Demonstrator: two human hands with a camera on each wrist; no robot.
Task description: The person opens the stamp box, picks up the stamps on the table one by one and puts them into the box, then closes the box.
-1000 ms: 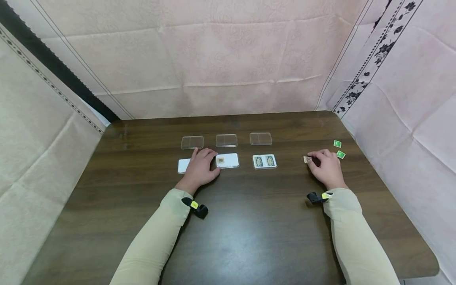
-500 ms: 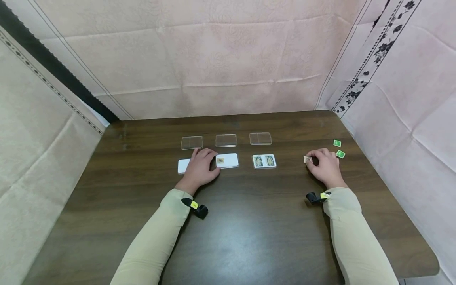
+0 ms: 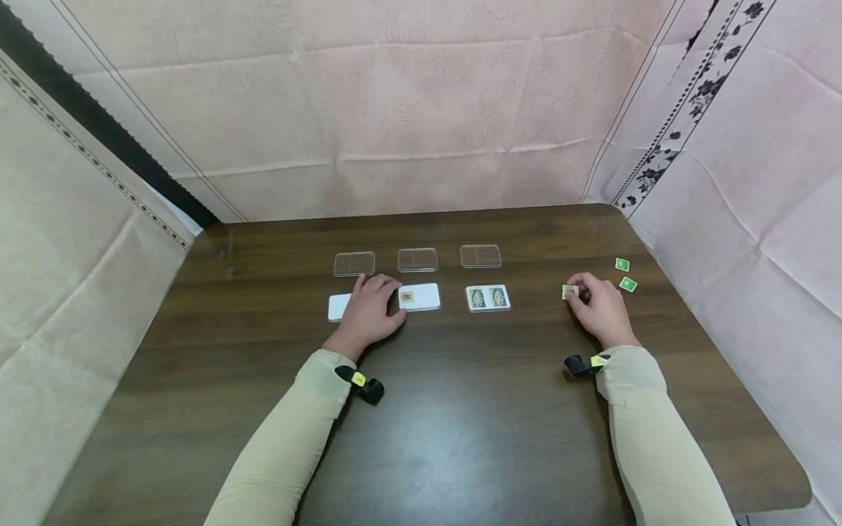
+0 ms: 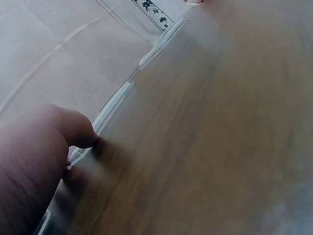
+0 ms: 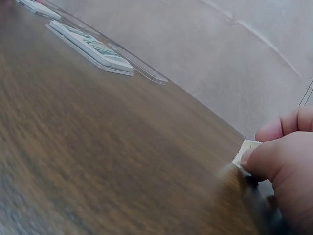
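Observation:
My right hand [image 3: 600, 310] pinches a small pale postage stamp [image 3: 569, 291] between thumb and fingers, over the right of the table. Its toothed edge shows where the stamp [image 5: 242, 152] sticks out in the right wrist view. My left hand [image 3: 370, 310] holds the left end of the middle flat white case [image 3: 424, 295], thumb at its near edge and a finger at its far edge. One stamp [image 3: 408, 296] lies in that case's left half. Partly hidden behind the hand is a left white case [image 3: 338, 307]. A right white case [image 3: 488, 298] contains two green-patterned stamps.
Three clear plastic lids, a left lid [image 3: 354, 263], a middle lid [image 3: 417, 259] and a right lid [image 3: 481, 256], lie in a row behind the cases. Two green stamps [image 3: 622, 264] [image 3: 628, 284] lie beyond my right hand. Pale cloth [image 3: 421, 109] hangs behind the table.
My right fingers have shifted slightly, and more of the pinched stamp shows, raised a little higher. The left hand and the cases stay in place.

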